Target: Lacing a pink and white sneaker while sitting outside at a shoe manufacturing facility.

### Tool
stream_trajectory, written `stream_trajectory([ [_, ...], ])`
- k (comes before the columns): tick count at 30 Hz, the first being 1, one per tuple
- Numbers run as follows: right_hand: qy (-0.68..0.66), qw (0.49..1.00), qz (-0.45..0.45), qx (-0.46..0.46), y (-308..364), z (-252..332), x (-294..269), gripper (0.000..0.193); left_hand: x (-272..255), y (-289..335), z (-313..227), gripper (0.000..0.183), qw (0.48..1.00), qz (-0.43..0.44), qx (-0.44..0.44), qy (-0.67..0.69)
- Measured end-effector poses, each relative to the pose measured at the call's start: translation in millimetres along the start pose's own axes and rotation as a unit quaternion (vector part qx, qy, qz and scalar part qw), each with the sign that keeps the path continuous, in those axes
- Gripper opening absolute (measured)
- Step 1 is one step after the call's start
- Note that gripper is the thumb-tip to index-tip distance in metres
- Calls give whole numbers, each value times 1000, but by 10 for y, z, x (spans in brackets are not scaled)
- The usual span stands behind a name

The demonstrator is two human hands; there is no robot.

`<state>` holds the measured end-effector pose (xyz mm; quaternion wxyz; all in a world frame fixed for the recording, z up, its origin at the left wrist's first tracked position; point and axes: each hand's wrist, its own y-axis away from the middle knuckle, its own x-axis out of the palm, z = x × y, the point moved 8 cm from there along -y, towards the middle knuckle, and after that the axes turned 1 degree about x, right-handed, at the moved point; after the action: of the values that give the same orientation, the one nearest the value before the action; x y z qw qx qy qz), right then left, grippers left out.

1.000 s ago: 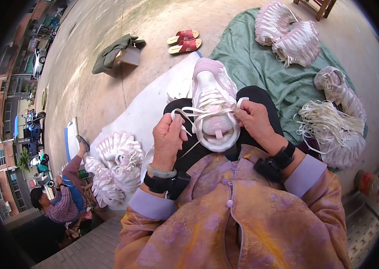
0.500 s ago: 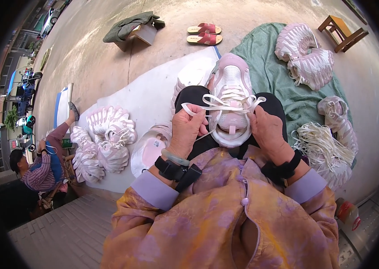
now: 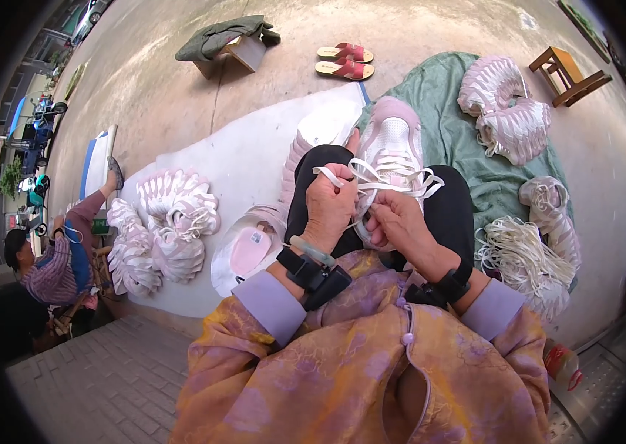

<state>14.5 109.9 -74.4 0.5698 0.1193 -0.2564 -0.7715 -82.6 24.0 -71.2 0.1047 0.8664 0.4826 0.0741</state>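
A white and pink sneaker rests across my lap, toe pointing away from me. White shoelaces cross its tongue, with a loop sticking out on the right side. My left hand is closed on a lace at the shoe's left edge; a short flat piece shows above the knuckles. Close beside it, over the shoe's opening, my right hand pinches the lace near the left fingertips. The fingers partly cover the lace there. Both wrists wear black straps.
Bundled pink-white sneakers lie on a white sheet at left, others on a green cloth. A heap of laces sits right. Red sandals, a wooden stool and a seated person are farther off.
My right hand has moved left from the shoe's right side to beside my left hand. It let go of the right-hand loop. My left hand has shifted slightly right, still gripping lace.
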Motion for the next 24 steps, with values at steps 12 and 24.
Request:
stream_trajectory([
  [12, -110, 993, -24, -24, -112, -67, 35, 15, 58, -67, -33, 11, 985, -10, 85, -153],
  [24, 60, 998, -8, -1, 421, -62, -473, 16, 25, 107, -58, 15, 999, -27, 17, -20],
])
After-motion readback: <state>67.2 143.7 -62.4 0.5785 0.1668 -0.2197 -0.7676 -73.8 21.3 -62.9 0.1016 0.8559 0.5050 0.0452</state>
